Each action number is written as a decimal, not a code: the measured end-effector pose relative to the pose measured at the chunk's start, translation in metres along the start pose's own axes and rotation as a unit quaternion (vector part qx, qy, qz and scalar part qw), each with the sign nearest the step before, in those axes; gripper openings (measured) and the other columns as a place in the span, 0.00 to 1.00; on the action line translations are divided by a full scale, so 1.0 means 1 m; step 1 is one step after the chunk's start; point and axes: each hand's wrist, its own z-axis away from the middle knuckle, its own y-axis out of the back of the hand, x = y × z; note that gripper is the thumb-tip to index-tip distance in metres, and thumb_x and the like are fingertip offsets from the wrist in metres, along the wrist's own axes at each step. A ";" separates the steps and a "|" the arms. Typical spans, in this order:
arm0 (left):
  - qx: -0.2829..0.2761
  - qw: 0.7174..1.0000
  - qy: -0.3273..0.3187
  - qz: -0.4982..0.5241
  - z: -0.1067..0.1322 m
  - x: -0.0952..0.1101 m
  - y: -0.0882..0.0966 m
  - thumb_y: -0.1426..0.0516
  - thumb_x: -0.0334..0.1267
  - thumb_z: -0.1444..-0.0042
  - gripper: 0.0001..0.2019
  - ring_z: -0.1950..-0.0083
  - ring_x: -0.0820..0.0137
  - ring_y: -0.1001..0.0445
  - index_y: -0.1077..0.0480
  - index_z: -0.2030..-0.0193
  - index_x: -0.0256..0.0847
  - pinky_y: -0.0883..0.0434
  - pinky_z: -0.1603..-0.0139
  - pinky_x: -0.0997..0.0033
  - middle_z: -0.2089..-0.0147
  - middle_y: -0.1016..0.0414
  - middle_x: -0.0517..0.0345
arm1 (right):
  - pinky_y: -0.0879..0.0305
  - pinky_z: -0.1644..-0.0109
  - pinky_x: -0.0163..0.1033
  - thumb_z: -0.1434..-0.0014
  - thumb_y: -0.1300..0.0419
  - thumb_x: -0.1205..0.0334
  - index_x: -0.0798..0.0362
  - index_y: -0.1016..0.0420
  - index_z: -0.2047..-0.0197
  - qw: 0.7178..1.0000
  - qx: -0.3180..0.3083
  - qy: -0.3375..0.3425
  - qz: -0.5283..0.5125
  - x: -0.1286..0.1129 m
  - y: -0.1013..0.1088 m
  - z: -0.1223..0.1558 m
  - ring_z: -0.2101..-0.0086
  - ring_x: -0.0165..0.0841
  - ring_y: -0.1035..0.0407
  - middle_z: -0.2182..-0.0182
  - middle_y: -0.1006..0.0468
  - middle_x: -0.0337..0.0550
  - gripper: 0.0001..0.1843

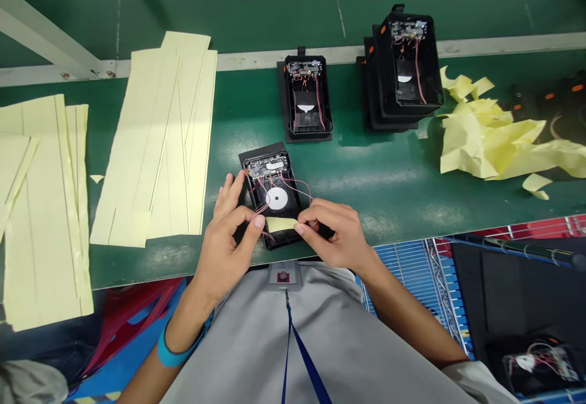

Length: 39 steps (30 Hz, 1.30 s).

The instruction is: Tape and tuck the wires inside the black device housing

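step in hand: seemingly laying a narrow pale-yellow paper-like strip (281, 224) across the near end of an open black rectangular plastic housing (292, 204).
strip: over the housing's near end, between the hands.
right hand (336, 233): at the housing's near right side, thumb and forefinger pinching the strip's right end.
left hand (229, 242): beside the housing's left wall, thumb and forefinger close together at thin pink wires (260, 207); i cannot tell whether they grip wires or strip.
round white disc (271, 198): inside the housing, just beyond the strip.
green bench (238, 111): under the housing.
next move: probably calls for steadying the strip's left end while keeping the wires clear.
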 end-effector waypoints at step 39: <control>0.004 1.000 -0.002 -0.002 0.000 -0.001 0.000 0.43 0.44 0.25 0.15 0.11 0.59 0.54 0.26 0.63 0.40 0.55 0.09 0.37 0.15 0.50 0.65 | 0.43 0.65 0.35 0.30 0.35 0.69 0.52 0.25 0.59 0.999 -0.014 -0.023 -0.017 0.001 0.001 0.000 0.70 0.25 0.40 0.71 0.33 0.33 0.05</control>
